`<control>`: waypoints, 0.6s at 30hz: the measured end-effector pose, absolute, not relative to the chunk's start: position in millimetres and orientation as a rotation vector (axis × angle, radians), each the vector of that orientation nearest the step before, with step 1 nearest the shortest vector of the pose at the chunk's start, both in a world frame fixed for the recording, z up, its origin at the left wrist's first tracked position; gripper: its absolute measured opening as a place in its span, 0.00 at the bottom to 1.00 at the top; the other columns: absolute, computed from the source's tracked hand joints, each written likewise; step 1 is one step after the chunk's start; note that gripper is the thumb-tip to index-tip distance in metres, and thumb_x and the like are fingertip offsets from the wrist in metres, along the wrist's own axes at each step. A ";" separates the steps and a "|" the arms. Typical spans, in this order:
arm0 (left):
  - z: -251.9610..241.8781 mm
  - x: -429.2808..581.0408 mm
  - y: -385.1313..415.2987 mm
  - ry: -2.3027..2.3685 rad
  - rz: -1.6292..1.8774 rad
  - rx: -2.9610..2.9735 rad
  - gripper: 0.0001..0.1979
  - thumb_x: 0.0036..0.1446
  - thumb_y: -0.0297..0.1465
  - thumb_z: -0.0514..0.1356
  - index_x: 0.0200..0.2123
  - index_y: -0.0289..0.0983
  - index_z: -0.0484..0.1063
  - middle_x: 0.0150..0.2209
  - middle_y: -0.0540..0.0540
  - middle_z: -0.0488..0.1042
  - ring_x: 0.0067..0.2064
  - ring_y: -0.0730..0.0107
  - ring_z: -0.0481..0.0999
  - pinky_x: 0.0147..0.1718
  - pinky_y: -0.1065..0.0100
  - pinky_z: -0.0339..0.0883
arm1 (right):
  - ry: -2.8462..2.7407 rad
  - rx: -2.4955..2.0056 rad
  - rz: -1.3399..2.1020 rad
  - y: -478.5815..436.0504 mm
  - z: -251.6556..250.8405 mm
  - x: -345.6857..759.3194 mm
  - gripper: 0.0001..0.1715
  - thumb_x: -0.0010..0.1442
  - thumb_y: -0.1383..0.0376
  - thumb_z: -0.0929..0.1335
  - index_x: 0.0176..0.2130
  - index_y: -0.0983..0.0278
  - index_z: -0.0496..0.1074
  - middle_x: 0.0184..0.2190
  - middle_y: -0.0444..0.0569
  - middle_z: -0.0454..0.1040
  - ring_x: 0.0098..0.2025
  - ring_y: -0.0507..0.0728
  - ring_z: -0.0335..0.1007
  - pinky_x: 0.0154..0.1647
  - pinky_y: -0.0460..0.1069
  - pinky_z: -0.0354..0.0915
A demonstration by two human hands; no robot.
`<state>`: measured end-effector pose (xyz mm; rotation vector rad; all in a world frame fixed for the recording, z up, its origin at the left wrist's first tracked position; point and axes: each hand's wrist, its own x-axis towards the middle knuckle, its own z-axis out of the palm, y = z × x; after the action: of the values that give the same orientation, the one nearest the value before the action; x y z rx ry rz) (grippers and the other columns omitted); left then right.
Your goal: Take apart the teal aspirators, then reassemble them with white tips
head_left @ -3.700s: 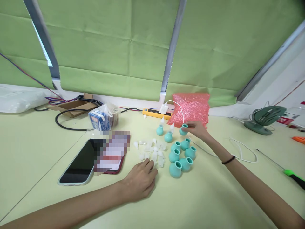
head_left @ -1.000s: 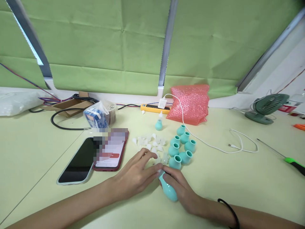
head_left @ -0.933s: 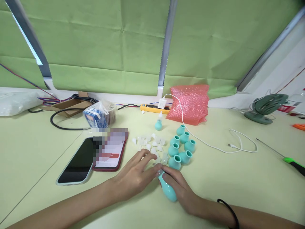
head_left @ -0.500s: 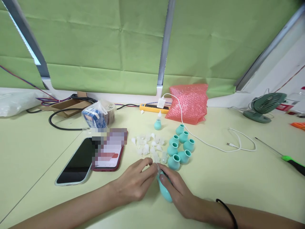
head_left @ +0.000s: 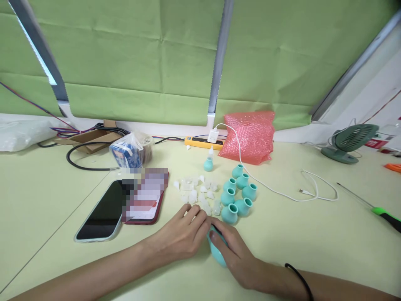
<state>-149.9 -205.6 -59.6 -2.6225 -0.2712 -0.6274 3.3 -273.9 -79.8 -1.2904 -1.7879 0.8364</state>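
Observation:
My right hand [head_left: 235, 255] is wrapped round a teal squeeze bulb [head_left: 218, 254], thumb along its side, its neck angled up and away from me. At the neck, my left hand [head_left: 188, 234] is closed with its fingertips pressed together over the clear plastic nozzle, which the fingers hide now. Just beyond my hands lies a loose group of small translucent and white plastic pieces [head_left: 192, 195]. To their right stand several teal bulbs [head_left: 229, 214] with open necks facing up. Farther back, one bulb fitted with a clear nozzle [head_left: 208, 164] stands upright.
Two phones [head_left: 99, 213] lie left of the plastic pieces. Behind are a bagged blue pack [head_left: 127, 154], a yellow power strip [head_left: 200, 143] and a pink bubble-wrap parcel [head_left: 249, 136]. A white cable [head_left: 275, 191], a screwdriver [head_left: 377, 210] and a green fan [head_left: 352, 140] are at right.
My left fingers have curled further over the bulb's neck, covering the clear nozzle that showed before. My right hand keeps its hold on the bulb. The view has shifted slightly.

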 end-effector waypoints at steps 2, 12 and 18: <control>-66.3 -149.2 -202.0 -0.296 -0.684 -2.665 0.10 0.54 0.19 0.44 0.29 0.31 0.63 0.26 0.42 0.64 0.29 0.65 0.59 0.25 0.64 0.58 | -1.701 -1.357 0.869 -274.8 -83.7 3.9 0.19 0.60 0.61 0.56 0.50 0.62 0.60 0.49 0.50 0.63 0.51 0.57 0.57 0.52 0.53 0.54; -44.5 -156.0 -198.8 -0.754 -1.239 -3.054 0.06 0.58 0.23 0.45 0.31 0.34 0.59 0.27 0.48 0.63 0.31 0.72 0.59 0.28 0.71 0.58 | -1.579 -1.335 0.982 -272.6 -83.6 7.2 0.18 0.59 0.60 0.57 0.48 0.62 0.62 0.43 0.49 0.67 0.44 0.56 0.63 0.45 0.49 0.60; -68.9 -153.7 -181.3 -0.941 -1.090 -3.083 0.08 0.56 0.23 0.49 0.29 0.32 0.66 0.26 0.47 0.68 0.30 0.70 0.64 0.28 0.70 0.60 | -1.774 -1.294 0.906 -275.8 -73.6 5.4 0.11 0.57 0.64 0.59 0.40 0.63 0.65 0.35 0.47 0.69 0.37 0.54 0.64 0.35 0.45 0.63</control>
<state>-153.7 -181.3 -68.9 -3.0829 -0.9413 -1.0900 5.4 -275.8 -73.6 -1.2936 -1.7743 0.9060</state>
